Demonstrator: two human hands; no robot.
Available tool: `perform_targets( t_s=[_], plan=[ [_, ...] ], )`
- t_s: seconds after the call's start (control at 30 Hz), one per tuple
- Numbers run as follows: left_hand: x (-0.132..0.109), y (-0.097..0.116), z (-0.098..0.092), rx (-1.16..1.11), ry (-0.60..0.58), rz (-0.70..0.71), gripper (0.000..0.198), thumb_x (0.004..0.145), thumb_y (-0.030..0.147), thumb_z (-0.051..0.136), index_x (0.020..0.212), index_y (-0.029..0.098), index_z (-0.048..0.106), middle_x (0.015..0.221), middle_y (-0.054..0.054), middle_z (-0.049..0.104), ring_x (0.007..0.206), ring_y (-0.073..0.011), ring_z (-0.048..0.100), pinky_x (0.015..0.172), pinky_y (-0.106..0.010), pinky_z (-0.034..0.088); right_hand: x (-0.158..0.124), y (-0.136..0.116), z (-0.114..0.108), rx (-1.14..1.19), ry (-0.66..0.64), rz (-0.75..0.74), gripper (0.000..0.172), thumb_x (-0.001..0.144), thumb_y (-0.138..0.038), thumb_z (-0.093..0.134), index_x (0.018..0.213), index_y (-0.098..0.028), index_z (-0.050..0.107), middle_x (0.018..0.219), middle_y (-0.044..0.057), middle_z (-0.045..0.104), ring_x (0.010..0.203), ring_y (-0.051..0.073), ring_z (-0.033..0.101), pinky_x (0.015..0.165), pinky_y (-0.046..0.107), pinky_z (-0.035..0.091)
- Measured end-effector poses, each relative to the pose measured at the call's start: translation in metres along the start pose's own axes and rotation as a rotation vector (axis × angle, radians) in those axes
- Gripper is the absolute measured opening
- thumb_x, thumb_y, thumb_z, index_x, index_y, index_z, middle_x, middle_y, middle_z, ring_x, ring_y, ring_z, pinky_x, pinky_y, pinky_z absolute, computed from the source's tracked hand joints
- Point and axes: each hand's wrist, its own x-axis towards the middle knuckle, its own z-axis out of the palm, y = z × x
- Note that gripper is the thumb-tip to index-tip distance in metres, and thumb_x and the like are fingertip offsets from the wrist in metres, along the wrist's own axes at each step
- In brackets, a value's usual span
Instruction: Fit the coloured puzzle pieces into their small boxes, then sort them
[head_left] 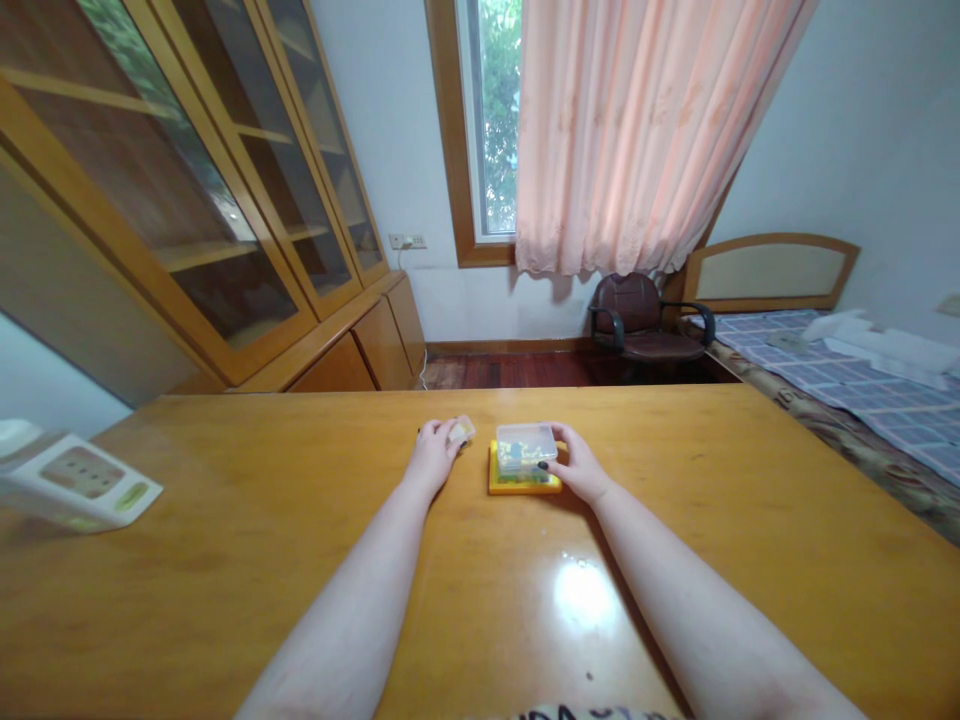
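A small yellow box (523,484) with a clear plastic lid (525,444) lies on the wooden table (300,540), far in front of me. My right hand (576,464) grips the box and lid at their right side, thumb on the front edge. My left hand (433,455) rests just left of the box, its fingers closed round a small pale piece (461,432).
A white carton (71,482) lies at the table's left edge. Beyond the table stand a glass-fronted wooden cabinet (247,220), a dark office chair (645,320) under a pink curtain (637,130), and a bed (862,390) at the right.
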Motion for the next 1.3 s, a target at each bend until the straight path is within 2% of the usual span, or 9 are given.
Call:
perform_targets(
  t_s=[0.13, 0.2, 0.27, 0.4, 0.57, 0.7, 1.0, 1.2, 1.3],
  plan=[
    [-0.009, 0.028, -0.015, -0.283, 0.303, 0.195, 0.04, 0.083, 0.025, 0.053, 0.123, 0.021, 0.049, 0.119, -0.009, 0.047, 0.116, -0.0215, 0.046, 0.104, -0.039, 0.036, 0.001, -0.007, 0.0, 0.007, 0.005, 0.03, 0.053, 0.074, -0.044, 0.064, 0.117, -0.018, 0.046, 0.115, 0.012, 0.056, 0.106, 0.026, 0.054, 0.095, 0.045, 0.041],
    [-0.017, 0.049, -0.02, -0.357, 0.374, 0.275, 0.041, 0.084, 0.027, 0.054, 0.124, 0.023, 0.048, 0.122, -0.008, 0.047, 0.118, -0.0209, 0.045, 0.105, -0.04, 0.035, 0.001, -0.01, 0.0, 0.022, 0.0, 0.044, 0.053, 0.074, -0.044, 0.064, 0.117, -0.018, 0.046, 0.115, 0.012, 0.056, 0.106, 0.025, 0.054, 0.094, 0.045, 0.042],
    [-0.023, 0.069, -0.02, -0.389, 0.327, 0.345, 0.041, 0.083, 0.028, 0.056, 0.123, 0.023, 0.048, 0.125, -0.008, 0.047, 0.12, -0.0209, 0.044, 0.106, -0.041, 0.035, 0.001, -0.01, 0.0, 0.031, -0.005, 0.046, 0.054, 0.074, -0.045, 0.064, 0.117, -0.018, 0.046, 0.115, 0.012, 0.056, 0.106, 0.025, 0.054, 0.094, 0.044, 0.042],
    [-0.029, 0.091, -0.012, -0.296, 0.102, 0.374, 0.04, 0.083, 0.028, 0.056, 0.122, 0.025, 0.05, 0.13, -0.008, 0.047, 0.121, -0.0237, 0.044, 0.107, -0.05, 0.029, 0.001, -0.004, 0.0, 0.016, -0.007, 0.031, 0.056, 0.074, -0.048, 0.064, 0.117, -0.019, 0.045, 0.115, 0.012, 0.055, 0.105, 0.026, 0.054, 0.094, 0.045, 0.042],
    [-0.03, 0.088, -0.008, -0.278, -0.011, 0.376, 0.043, 0.086, 0.027, 0.048, 0.129, 0.025, 0.044, 0.144, -0.011, 0.033, 0.131, -0.0251, 0.034, 0.109, -0.052, 0.024, 0.001, -0.001, 0.001, 0.011, -0.01, 0.012, 0.054, 0.075, -0.047, 0.063, 0.117, -0.019, 0.044, 0.114, 0.011, 0.055, 0.104, 0.025, 0.054, 0.093, 0.044, 0.042],
    [-0.029, 0.086, -0.009, -0.319, -0.063, 0.394, 0.046, 0.09, 0.028, 0.039, 0.136, 0.027, 0.034, 0.147, -0.009, 0.028, 0.135, -0.0228, 0.027, 0.111, -0.052, 0.017, 0.001, -0.002, 0.001, 0.023, -0.017, 0.0, 0.054, 0.076, -0.045, 0.062, 0.118, -0.019, 0.043, 0.115, 0.012, 0.055, 0.105, 0.025, 0.053, 0.094, 0.044, 0.041],
    [-0.026, 0.089, -0.006, -0.35, -0.069, 0.343, 0.044, 0.092, 0.03, 0.036, 0.136, 0.029, 0.034, 0.147, -0.007, 0.03, 0.135, -0.0212, 0.028, 0.111, -0.053, 0.014, 0.0, 0.0, 0.002, 0.006, -0.028, 0.021, 0.055, 0.075, -0.042, 0.064, 0.12, -0.019, 0.043, 0.117, 0.013, 0.055, 0.106, 0.025, 0.053, 0.094, 0.046, 0.042],
    [-0.033, 0.081, 0.0, -0.397, -0.001, 0.362, 0.065, 0.09, 0.039, 0.038, 0.145, 0.024, 0.007, 0.153, -0.011, 0.006, 0.14, -0.0235, 0.007, 0.113, -0.048, 0.015, 0.0, -0.01, 0.001, 0.033, -0.031, 0.05, 0.055, 0.076, -0.045, 0.063, 0.12, -0.018, 0.044, 0.118, 0.014, 0.055, 0.11, 0.026, 0.053, 0.096, 0.045, 0.041],
    [-0.035, 0.068, 0.007, -0.41, -0.024, 0.406, 0.074, 0.088, 0.045, 0.043, 0.145, 0.022, 0.003, 0.153, -0.012, 0.001, 0.141, -0.0258, 0.004, 0.113, -0.047, 0.014, -0.001, -0.008, 0.001, 0.06, -0.042, 0.046, 0.067, 0.072, -0.048, 0.065, 0.126, -0.018, 0.039, 0.126, 0.015, 0.05, 0.117, 0.027, 0.049, 0.101, 0.047, 0.036]
  ],
)
